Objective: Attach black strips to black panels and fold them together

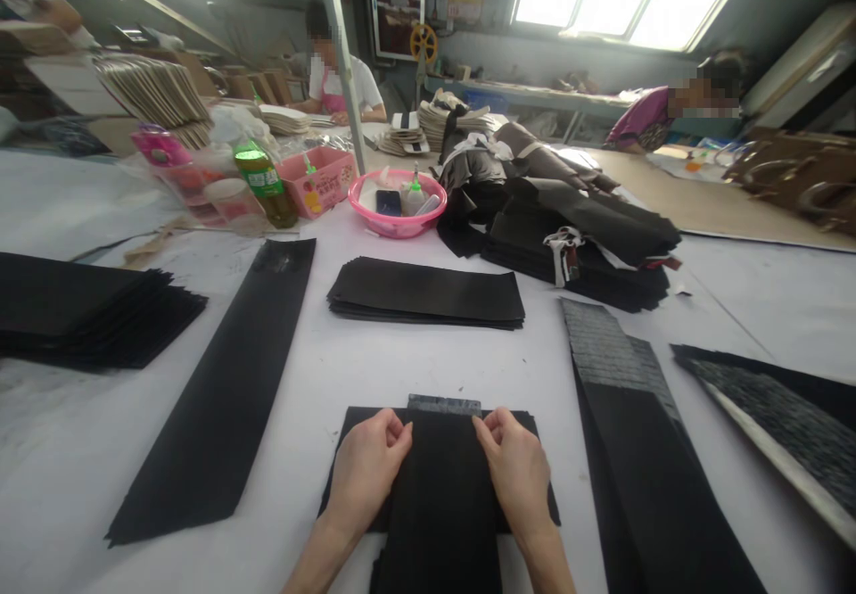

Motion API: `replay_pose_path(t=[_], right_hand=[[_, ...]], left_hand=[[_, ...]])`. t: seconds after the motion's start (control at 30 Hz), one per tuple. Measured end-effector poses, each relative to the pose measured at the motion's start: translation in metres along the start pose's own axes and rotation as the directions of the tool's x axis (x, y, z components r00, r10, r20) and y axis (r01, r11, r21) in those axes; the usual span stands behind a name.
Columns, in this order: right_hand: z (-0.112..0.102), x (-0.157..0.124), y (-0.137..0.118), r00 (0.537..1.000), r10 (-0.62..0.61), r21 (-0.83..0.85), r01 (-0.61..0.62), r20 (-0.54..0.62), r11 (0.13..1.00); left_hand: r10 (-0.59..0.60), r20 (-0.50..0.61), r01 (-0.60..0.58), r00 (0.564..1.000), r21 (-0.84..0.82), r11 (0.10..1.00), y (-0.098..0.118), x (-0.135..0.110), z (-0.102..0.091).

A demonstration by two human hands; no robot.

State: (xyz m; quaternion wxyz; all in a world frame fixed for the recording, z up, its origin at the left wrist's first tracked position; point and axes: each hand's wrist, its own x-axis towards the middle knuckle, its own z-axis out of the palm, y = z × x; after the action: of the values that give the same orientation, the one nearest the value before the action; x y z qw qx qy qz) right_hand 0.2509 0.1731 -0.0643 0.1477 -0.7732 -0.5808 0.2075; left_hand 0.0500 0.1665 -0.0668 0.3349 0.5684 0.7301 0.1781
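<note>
Long black strip of flat sheet material [445, 505] lies over a wider black panel [525, 478] on a white-topped bench [348, 362], directly before a bare-handed worker. The left hand [367, 465] pinches the strip's far left corner, thumb and fingertips closed together; the right hand [518, 465] does likewise at the far right corner. A narrow, mottled grey edge [445, 403] shows just beyond the strip's far end. Farther out sits a neat stack of black rectangular sheets [428, 292], with a broad black band [227, 380] slanting at the left and black pieces with grey-streaked ends [595, 344] at the right. Behind the stack, a round pink plastic basin [394, 230] holds a dark phone [388, 202], near a green-labelled bottle [267, 185]. In the background, a person in white and pink [361, 86] and another in purple [642, 117] sit at work surfaces.
</note>
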Motion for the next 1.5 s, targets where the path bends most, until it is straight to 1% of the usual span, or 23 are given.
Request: replay_pose_path(t=[0.17,0.4,0.67,0.8,0.87,0.93,0.97,1.03,1.1,1.17,1.23,1.3,1.37,1.4,1.5], right_hand=[[-0.001,0.000,-0.001,1.000,-0.012,-0.026,0.012,0.006,1.000],[0.000,0.001,0.000,1.000,-0.016,-0.054,0.017,0.013,0.998],[0.002,0.002,0.001,1.000,-0.024,-0.121,0.026,0.014,0.992],[0.002,0.001,-0.002,1.000,-0.024,-0.166,0.023,-0.003,0.986],[0.001,0.000,-0.003,0.999,-0.043,-0.191,0.038,-0.023,0.981],[-0.001,0.000,-0.003,0.997,-0.068,-0.211,0.060,-0.030,0.976],[-0.002,0.001,-0.002,0.997,-0.078,-0.218,0.069,-0.031,0.974],[-0.005,0.003,0.000,0.996,-0.084,-0.221,0.076,-0.026,0.972],[-0.009,0.005,0.002,0.995,-0.097,-0.211,0.092,-0.017,0.973],[-0.014,0.008,0.001,0.991,-0.134,-0.198,0.125,-0.032,0.972],[-0.017,0.010,-0.002,0.975,-0.216,-0.189,0.201,-0.062,0.961],[-0.019,0.012,-0.009,0.937,-0.345,-0.188,0.329,-0.059,0.925],[-0.018,0.016,-0.018,0.884,-0.467,-0.184,0.458,-0.010,0.870],[-0.018,0.018,-0.022,0.861,-0.509,-0.182,0.504,0.020,0.844],[-0.016,0.027,-0.032,0.819,-0.565,-0.180,0.573,0.094,0.800]], left_hand=[[0.012,-0.006,-0.012,1.000,-0.013,1.000,0.002,-0.002,-0.002],[0.009,-0.021,-0.008,1.000,0.011,1.000,0.005,-0.002,-0.003],[0.010,-0.003,-0.010,1.000,0.043,0.999,0.007,-0.001,-0.005],[0.026,-0.021,-0.023,0.999,0.136,0.990,0.006,-0.002,-0.003],[0.082,-0.065,-0.064,0.994,0.238,0.969,0.007,-0.005,0.000],[0.227,-0.107,-0.173,0.968,0.371,0.912,0.009,-0.009,0.004],[0.323,-0.106,-0.248,0.941,0.435,0.866,0.010,-0.010,0.006],[0.489,-0.055,-0.389,0.871,0.529,0.754,0.012,-0.012,0.008],[0.573,0.018,-0.479,0.820,0.570,0.667,0.013,-0.012,0.008],[0.605,0.056,-0.516,0.794,0.588,0.623,0.012,-0.010,0.008],[0.622,0.067,-0.532,0.780,0.595,0.603,0.009,-0.009,0.007],[0.630,0.065,-0.542,0.773,0.584,0.605,0.008,-0.008,0.006],[0.626,0.052,-0.544,0.778,0.552,0.632,0.007,-0.005,0.005],[0.620,0.042,-0.544,0.783,0.529,0.651,0.008,-0.003,0.005],[0.610,0.028,-0.548,0.792,0.473,0.690,0.010,0.004,0.003]])
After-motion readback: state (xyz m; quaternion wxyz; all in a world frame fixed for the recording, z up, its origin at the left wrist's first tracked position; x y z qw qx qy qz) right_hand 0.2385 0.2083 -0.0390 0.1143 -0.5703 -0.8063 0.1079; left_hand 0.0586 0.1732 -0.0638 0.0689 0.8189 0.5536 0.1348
